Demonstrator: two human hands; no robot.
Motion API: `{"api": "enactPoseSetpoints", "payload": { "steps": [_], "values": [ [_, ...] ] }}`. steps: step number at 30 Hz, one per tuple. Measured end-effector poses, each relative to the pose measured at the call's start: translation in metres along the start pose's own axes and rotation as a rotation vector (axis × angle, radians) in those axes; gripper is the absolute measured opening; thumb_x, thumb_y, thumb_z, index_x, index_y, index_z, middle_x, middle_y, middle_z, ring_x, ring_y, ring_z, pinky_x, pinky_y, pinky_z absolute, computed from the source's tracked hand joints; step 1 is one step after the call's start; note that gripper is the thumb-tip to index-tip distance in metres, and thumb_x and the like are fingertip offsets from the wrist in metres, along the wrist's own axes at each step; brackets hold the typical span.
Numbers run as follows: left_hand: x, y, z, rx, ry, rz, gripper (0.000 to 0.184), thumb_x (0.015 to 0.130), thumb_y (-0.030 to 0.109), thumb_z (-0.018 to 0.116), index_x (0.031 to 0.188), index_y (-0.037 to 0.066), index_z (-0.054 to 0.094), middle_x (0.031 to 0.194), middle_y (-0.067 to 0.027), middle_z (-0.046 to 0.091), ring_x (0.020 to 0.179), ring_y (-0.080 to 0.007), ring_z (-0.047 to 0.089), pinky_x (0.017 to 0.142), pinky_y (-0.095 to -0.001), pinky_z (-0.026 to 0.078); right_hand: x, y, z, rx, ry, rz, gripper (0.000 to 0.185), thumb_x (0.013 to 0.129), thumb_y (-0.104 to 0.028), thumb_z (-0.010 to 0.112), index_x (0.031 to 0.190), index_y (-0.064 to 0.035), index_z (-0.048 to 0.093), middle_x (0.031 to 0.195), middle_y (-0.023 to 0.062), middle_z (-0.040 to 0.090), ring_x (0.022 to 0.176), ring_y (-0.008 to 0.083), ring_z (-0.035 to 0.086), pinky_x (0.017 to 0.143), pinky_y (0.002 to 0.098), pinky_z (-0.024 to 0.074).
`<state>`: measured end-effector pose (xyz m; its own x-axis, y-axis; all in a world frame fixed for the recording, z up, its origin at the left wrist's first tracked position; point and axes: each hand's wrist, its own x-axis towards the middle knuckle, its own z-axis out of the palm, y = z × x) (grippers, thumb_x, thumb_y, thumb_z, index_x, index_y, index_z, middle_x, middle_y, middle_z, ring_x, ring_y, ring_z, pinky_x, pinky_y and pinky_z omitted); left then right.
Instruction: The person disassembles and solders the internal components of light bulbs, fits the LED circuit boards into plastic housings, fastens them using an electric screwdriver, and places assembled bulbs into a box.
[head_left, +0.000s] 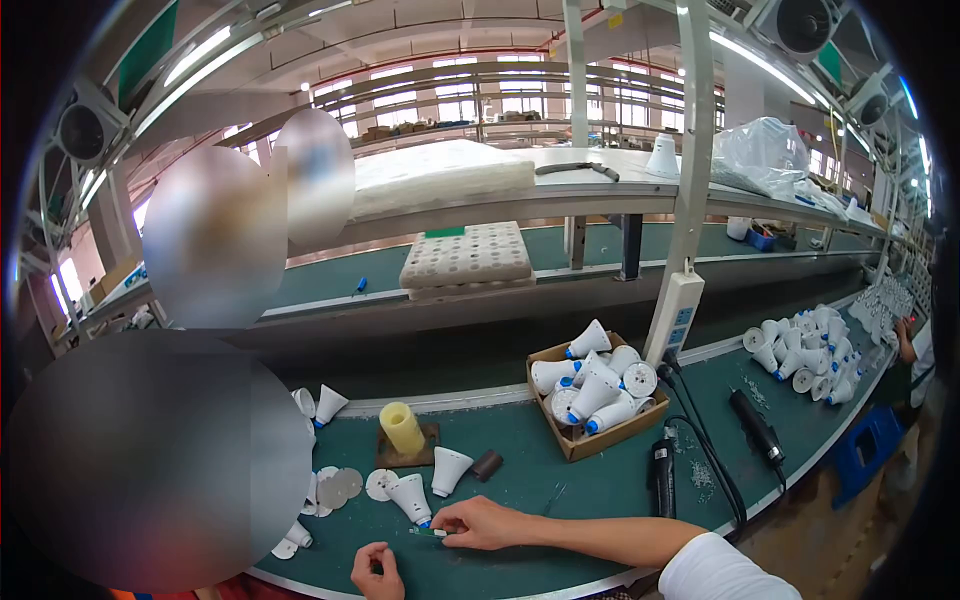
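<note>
My right hand (482,524) reaches in from the right, its thumb and fingers pinched on a small green circuit board (428,532). Just beyond the board lies a white cone-shaped lamp housing (408,498) with a blue tip towards me. My left hand (378,572) is at the near edge of the green bench, loosely curled, with nothing visible in it. A second white housing (451,470) stands behind, next to a dark brown cylinder (487,465). Flat white discs (340,486) lie to the left.
A yellow cylinder (402,430) stands on a brown base. Behind is a cardboard box (608,437) of white housings. Two black electric screwdrivers (663,476) with cables lie right. More housings (805,350) are piled far right. Blurred shapes cover the left; a co-worker's hand (905,340) shows far right.
</note>
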<state>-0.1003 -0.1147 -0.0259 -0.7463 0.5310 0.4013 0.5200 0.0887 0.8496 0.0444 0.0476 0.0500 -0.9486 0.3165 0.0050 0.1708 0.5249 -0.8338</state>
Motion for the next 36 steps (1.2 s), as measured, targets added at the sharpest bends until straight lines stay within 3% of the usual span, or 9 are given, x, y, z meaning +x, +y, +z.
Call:
{"api": "enactPoseSetpoints", "payload": {
  "steps": [4, 5, 10, 19, 23, 29, 31, 33, 36],
  "values": [
    [0.000, -0.007, -0.001, 0.020, -0.041, -0.085, 0.018, 0.078, 0.005, 0.060, 0.096, 0.000, 0.059, 0.083, -0.0057, 0.058, 0.068, -0.0134, 0.052, 0.062, -0.0261, 0.044, -0.004, 0.000, -0.007, 0.007, 0.035, -0.045, 0.031, 0.072, -0.018, 0.063, 0.098, -0.0026, 0.058, 0.077, 0.0114, 0.061, 0.071, 0.0253, 0.060, 0.065, 0.0336, 0.0469],
    [-0.002, -0.016, 0.005, -0.178, 0.056, -0.095, 0.010, 0.075, 0.000, 0.057, 0.085, 0.002, 0.059, 0.066, 0.0020, 0.048, 0.058, -0.0052, 0.043, 0.054, -0.0179, 0.035, -0.005, 0.008, -0.003, 0.009, 0.108, -0.088, 0.032, 0.072, -0.017, 0.064, 0.100, -0.0025, 0.057, 0.078, 0.0113, 0.061, 0.071, 0.0248, 0.060, 0.065, 0.0335, 0.0475],
    [-0.003, 0.043, 0.012, -0.501, -0.245, -0.253, 0.032, 0.080, 0.008, 0.061, 0.112, 0.002, 0.055, 0.083, -0.0020, 0.057, 0.074, -0.0065, 0.051, 0.067, -0.0199, 0.043, -0.003, -0.007, 0.008, 0.112, 0.110, 0.004, 0.050, 0.073, -0.017, 0.070, 0.115, -0.0023, 0.046, 0.081, 0.0104, 0.062, 0.071, 0.0156, 0.062, 0.066, 0.0281, 0.0509],
    [0.010, 0.045, 0.006, -0.829, -0.157, -0.482, 0.020, 0.088, 0.015, 0.054, 0.101, -0.001, 0.055, 0.090, -0.0047, 0.058, 0.079, -0.0119, 0.057, 0.071, -0.0233, 0.047, -0.001, -0.026, 0.025, 0.161, 0.105, -0.043, 0.054, 0.072, -0.016, 0.071, 0.116, -0.0013, 0.044, 0.088, 0.0119, 0.059, 0.068, 0.0135, 0.061, 0.063, 0.0260, 0.0499],
    [0.035, 0.037, -0.025, -0.984, -0.125, -0.527, 0.019, 0.090, 0.014, 0.048, 0.103, 0.000, 0.049, 0.091, -0.0110, 0.058, 0.083, -0.0209, 0.060, 0.072, -0.0354, 0.052, -0.013, -0.013, 0.025, 0.069, 0.076, -0.014, 0.050, 0.072, -0.015, 0.070, 0.114, -0.0021, 0.046, 0.083, 0.0100, 0.061, 0.065, 0.0138, 0.060, 0.061, 0.0267, 0.0494],
    [0.093, 0.039, -0.073, -0.940, -0.150, -0.448, 0.025, 0.088, 0.012, 0.051, 0.110, 0.001, 0.045, 0.092, -0.0106, 0.056, 0.082, -0.0200, 0.059, 0.074, -0.0344, 0.052, -0.055, 0.010, 0.028, 0.058, 0.133, 0.065, 0.031, 0.070, -0.008, 0.069, 0.098, -0.0032, 0.057, 0.071, 0.0058, 0.062, 0.060, 0.0126, 0.059, 0.059, 0.0249, 0.0481],
    [0.133, 0.051, -0.090, -0.903, -0.153, -0.371, 0.026, 0.086, 0.009, 0.053, 0.109, 0.001, 0.045, 0.090, -0.0100, 0.056, 0.080, -0.0189, 0.059, 0.073, -0.0322, 0.052, -0.073, 0.008, 0.027, 0.017, 0.247, 0.061, 0.012, 0.077, -0.009, 0.062, 0.088, -0.0031, 0.060, 0.073, 0.0100, 0.060, 0.064, 0.0202, 0.058, 0.061, 0.0306, 0.0456],
    [0.182, 0.054, -0.103, -0.860, -0.155, -0.328, 0.021, 0.084, 0.007, 0.055, 0.102, 0.001, 0.048, 0.087, -0.0086, 0.057, 0.078, -0.0188, 0.060, 0.072, -0.0306, 0.052, -0.087, 0.018, 0.031, -0.068, 0.286, -0.063, 0.016, 0.078, -0.006, 0.062, 0.094, -0.0026, 0.060, 0.079, 0.0128, 0.063, 0.066, 0.0193, 0.061, 0.059, 0.0276, 0.0475],
    [0.256, 0.059, -0.117, -0.512, -0.160, -0.369, 0.013, 0.079, 0.005, 0.054, 0.091, 0.000, 0.053, 0.082, -0.0096, 0.058, 0.065, -0.0201, 0.061, 0.052, -0.0282, 0.054, -0.097, 0.012, 0.030, -0.079, 0.332, -0.176, 0.011, 0.075, -0.001, 0.061, 0.086, -0.0019, 0.061, 0.078, 0.0143, 0.061, 0.067, 0.0257, 0.060, 0.061, 0.0302, 0.0476]
  ]
}}
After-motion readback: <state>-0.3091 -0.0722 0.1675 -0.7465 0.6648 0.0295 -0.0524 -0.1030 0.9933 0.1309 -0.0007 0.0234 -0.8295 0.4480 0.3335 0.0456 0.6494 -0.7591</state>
